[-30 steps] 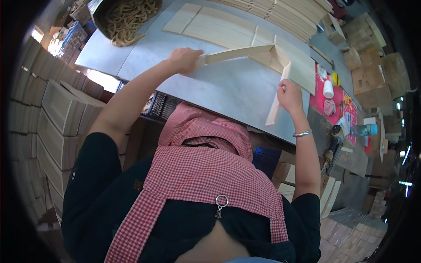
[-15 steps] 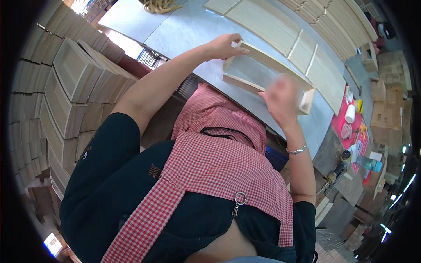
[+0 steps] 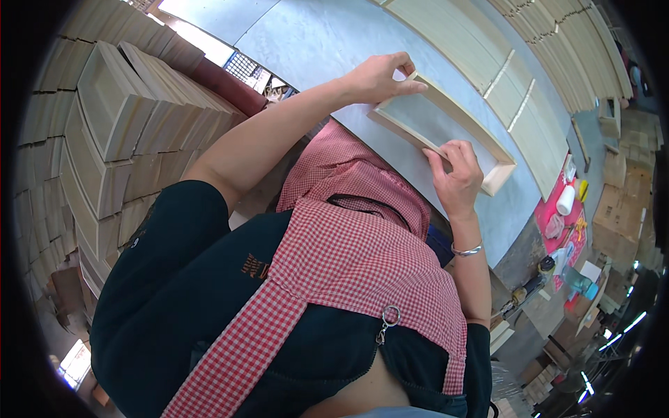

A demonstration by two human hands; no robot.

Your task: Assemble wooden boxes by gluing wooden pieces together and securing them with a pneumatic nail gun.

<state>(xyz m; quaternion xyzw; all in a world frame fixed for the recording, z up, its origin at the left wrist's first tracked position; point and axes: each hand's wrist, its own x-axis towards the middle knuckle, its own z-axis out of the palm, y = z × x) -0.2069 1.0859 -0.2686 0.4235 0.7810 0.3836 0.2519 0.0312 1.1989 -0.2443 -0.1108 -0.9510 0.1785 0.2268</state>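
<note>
A long, shallow rectangular frame of pale wood (image 3: 465, 120) is held over the grey tabletop, slanting from upper left to lower right. My left hand (image 3: 385, 78) grips its left end at the far corner, with the thumb along the top edge. At the middle of the near side my right hand (image 3: 458, 175) has closed round the board, thumb and bent fingers pinching it. The grey surface shows through inside the frame. Whether the frame touches the table I cannot tell.
Flat pale wooden panels (image 3: 446, 31) lie beyond the frame, with stacked strips (image 3: 557, 49) behind them. Tall stacks of wooden frames (image 3: 118, 104) stand at my left. At the right are a white bottle (image 3: 566, 200) on pink cloth, a power tool (image 3: 533, 284) and a blue-capped bottle (image 3: 580, 283).
My right hand, blurred before, is now still and pinches the near side. The frame looks more tilted, its near side closer to the far one. The whole view has shifted slightly.
</note>
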